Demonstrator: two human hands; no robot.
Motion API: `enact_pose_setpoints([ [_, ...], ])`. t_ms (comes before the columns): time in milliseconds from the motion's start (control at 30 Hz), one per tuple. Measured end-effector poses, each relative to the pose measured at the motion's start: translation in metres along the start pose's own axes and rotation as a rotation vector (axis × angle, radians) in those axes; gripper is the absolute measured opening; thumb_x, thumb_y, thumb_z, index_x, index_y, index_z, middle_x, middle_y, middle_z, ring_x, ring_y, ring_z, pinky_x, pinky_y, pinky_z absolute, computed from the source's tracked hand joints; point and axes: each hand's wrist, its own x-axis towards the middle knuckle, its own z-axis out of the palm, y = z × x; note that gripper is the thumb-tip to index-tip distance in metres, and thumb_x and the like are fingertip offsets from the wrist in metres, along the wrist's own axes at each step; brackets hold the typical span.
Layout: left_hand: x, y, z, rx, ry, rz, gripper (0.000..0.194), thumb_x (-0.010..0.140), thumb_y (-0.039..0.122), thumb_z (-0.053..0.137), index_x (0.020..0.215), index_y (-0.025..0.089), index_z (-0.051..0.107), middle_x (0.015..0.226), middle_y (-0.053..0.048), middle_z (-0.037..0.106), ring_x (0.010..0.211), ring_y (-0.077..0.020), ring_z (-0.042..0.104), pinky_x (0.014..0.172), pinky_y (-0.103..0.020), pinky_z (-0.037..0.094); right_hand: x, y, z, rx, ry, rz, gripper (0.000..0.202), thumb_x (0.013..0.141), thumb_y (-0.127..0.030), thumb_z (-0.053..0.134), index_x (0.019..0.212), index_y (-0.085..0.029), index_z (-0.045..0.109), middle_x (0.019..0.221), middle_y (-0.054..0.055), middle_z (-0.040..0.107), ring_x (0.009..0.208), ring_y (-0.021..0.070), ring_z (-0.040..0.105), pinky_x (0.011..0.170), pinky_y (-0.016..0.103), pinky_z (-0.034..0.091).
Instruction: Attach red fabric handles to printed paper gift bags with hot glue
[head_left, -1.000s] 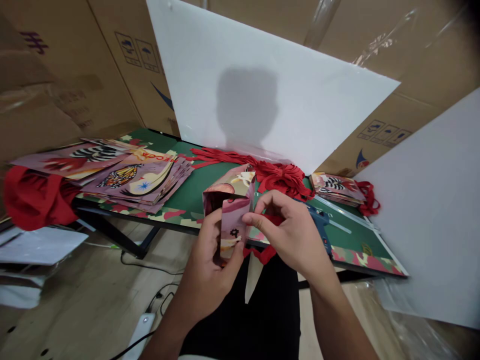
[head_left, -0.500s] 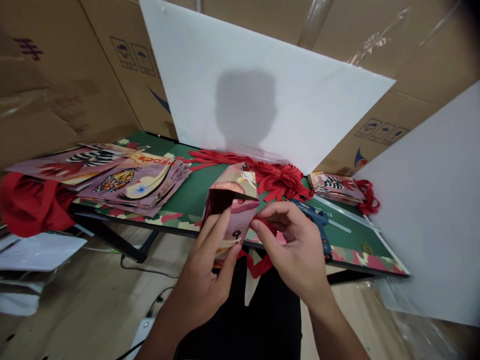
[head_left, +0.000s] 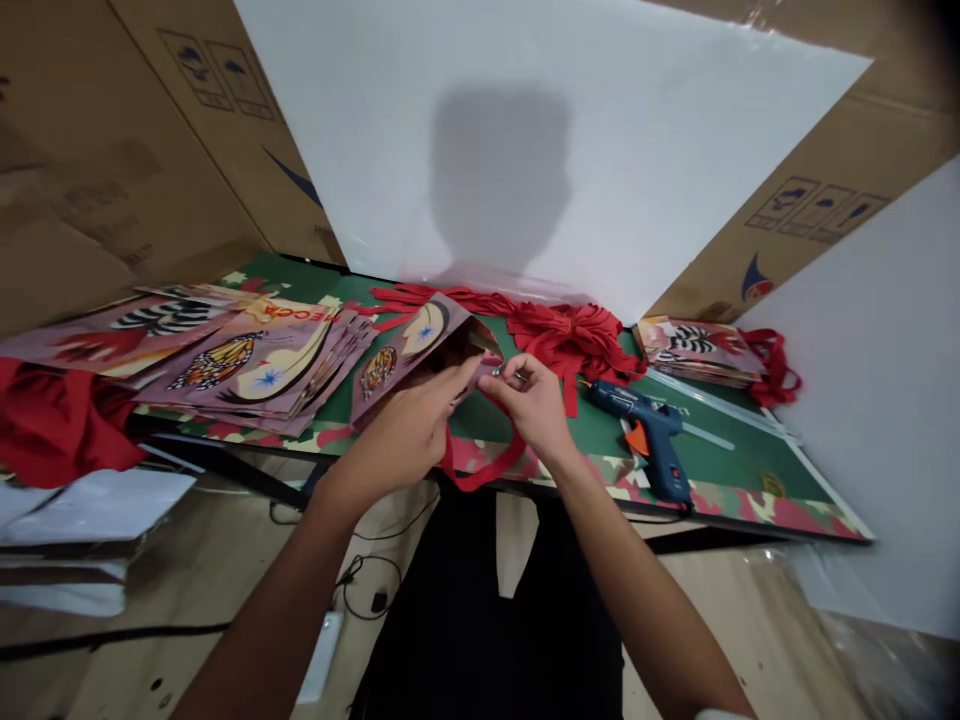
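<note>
A printed paper bag (head_left: 421,335) with a butterfly and a blue star on its side lies tilted over the table's near edge, its opening toward the right. My left hand (head_left: 416,420) is on the bag near that opening, fingers stretched along it. At the bag's right rim, my right hand (head_left: 529,400) pinches the end of a red strap. That red strap (head_left: 480,475) hangs in a loop below both hands. The fingertips of my left hand are partly hidden by the bag. A blue glue gun (head_left: 652,435) lies to the right of my right hand.
Stacks of printed bags (head_left: 255,365) lie at the left, with red cloth (head_left: 64,420) beside them. Red straps (head_left: 570,340) are heaped at the back. Another bag stack (head_left: 697,350) and a clear stick (head_left: 709,436) are at the right. A white board (head_left: 510,150) stands behind.
The bag has turned to show its butterfly side and moved up toward the table's back. Both hands have moved up with it. The glue gun is now uncovered.
</note>
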Motion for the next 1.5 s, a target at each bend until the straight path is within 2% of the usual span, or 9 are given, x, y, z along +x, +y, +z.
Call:
enact_pose_setpoints([
  [167, 0.032, -0.046, 0.011, 0.115, -0.13, -0.114, 0.075, 0.094, -0.001, 0.041, 0.166, 0.018, 0.049, 0.16, -0.012, 0.064, 0.145, -0.0258, 0.065, 0.122, -0.041, 0.052, 0.041, 0.029, -0.007, -0.287, -0.046, 0.005, 0.036, 0.086, -0.047, 0.079, 0.085, -0.025, 0.05, 0.076, -0.006, 0.056, 0.07, 0.0154, 0.055, 0.068, 0.028, 0.043],
  [333, 0.05, -0.07, 0.029, 0.234, -0.268, 0.007, 0.085, 0.084, -0.009, 0.044, 0.162, 0.023, 0.053, 0.168, -0.011, 0.056, 0.155, -0.0289, 0.056, 0.126, -0.046, 0.048, 0.045, 0.019, -0.031, -0.777, -0.114, -0.283, 0.008, 0.102, -0.028, 0.064, 0.104, -0.022, 0.06, 0.106, 0.005, 0.069, 0.094, 0.0217, 0.066, 0.085, 0.035, 0.051],
  [467, 0.054, -0.081, 0.03, 0.286, -0.299, 0.031, 0.074, 0.089, -0.006, 0.043, 0.157, 0.021, 0.058, 0.158, -0.013, 0.065, 0.146, -0.0314, 0.063, 0.119, -0.048, 0.054, 0.039, 0.013, -0.033, -0.955, -0.391, -0.317, 0.033, 0.106, -0.023, 0.063, 0.14, -0.021, 0.06, 0.146, 0.014, 0.065, 0.112, 0.0268, 0.072, 0.089, 0.039, 0.06],
  [600, 0.049, -0.09, 0.026, 0.33, -0.257, 0.045, 0.071, 0.092, -0.001, 0.043, 0.16, 0.017, 0.055, 0.159, -0.017, 0.063, 0.148, -0.033, 0.061, 0.122, -0.052, 0.051, 0.043, 0.024, -0.03, -0.938, -0.47, -0.319, 0.055, 0.107, -0.021, 0.066, 0.159, -0.022, 0.05, 0.164, 0.016, 0.054, 0.136, 0.0328, 0.066, 0.106, 0.049, 0.061],
  [700, 0.028, -0.087, 0.025, 0.335, -0.114, 0.101, 0.07, 0.092, 0.0, 0.044, 0.16, 0.013, 0.055, 0.158, -0.018, 0.064, 0.148, -0.0332, 0.06, 0.126, -0.053, 0.049, 0.046, 0.033, -0.029, -0.848, -0.476, -0.335, 0.052, 0.107, -0.023, 0.066, 0.157, -0.025, 0.053, 0.163, 0.016, 0.054, 0.144, 0.0319, 0.061, 0.119, 0.052, 0.055],
  [800, -0.009, -0.074, 0.029, 0.231, 0.111, 0.154, 0.061, 0.098, 0.002, 0.046, 0.153, 0.022, 0.061, 0.146, -0.011, 0.072, 0.14, -0.0265, 0.066, 0.124, -0.044, 0.051, 0.044, 0.038, -0.028, -0.785, -0.457, -0.322, 0.045, 0.109, -0.028, 0.065, 0.153, -0.024, 0.056, 0.158, 0.015, 0.057, 0.142, 0.0309, 0.062, 0.12, 0.051, 0.055],
  [900, -0.046, -0.065, 0.038, 0.123, 0.391, -0.012, 0.04, 0.104, 0.009, 0.055, 0.137, 0.026, 0.069, 0.126, -0.008, 0.076, 0.117, -0.0247, 0.073, 0.107, -0.041, 0.059, 0.042, 0.041, -0.027, -0.729, -0.431, -0.298, 0.035, 0.114, -0.025, 0.055, 0.148, -0.025, 0.059, 0.154, 0.013, 0.061, 0.142, 0.0282, 0.062, 0.123, 0.051, 0.053],
  [1033, -0.067, -0.069, 0.052, 0.112, 0.306, -0.202, 0.034, 0.109, 0.014, 0.053, 0.139, 0.025, 0.065, 0.136, -0.01, 0.073, 0.123, -0.027, 0.068, 0.108, -0.045, 0.053, 0.04, 0.046, -0.024, -0.694, -0.411, -0.307, 0.039, 0.111, -0.015, 0.051, 0.148, -0.026, 0.058, 0.153, 0.013, 0.062, 0.142, 0.0263, 0.061, 0.124, 0.05, 0.052],
  [1500, -0.059, -0.063, 0.06, 0.385, 0.194, -0.139, 0.039, 0.108, 0.016, 0.054, 0.146, 0.012, 0.062, 0.144, -0.014, 0.074, 0.119, -0.0341, 0.058, 0.099, -0.048, 0.041, 0.03, 0.051, -0.015, -0.723, -0.364, -0.23, 0.04, 0.108, -0.013, 0.06, 0.145, -0.026, 0.058, 0.152, 0.014, 0.061, 0.142, 0.0295, 0.062, 0.119, 0.05, 0.058],
])
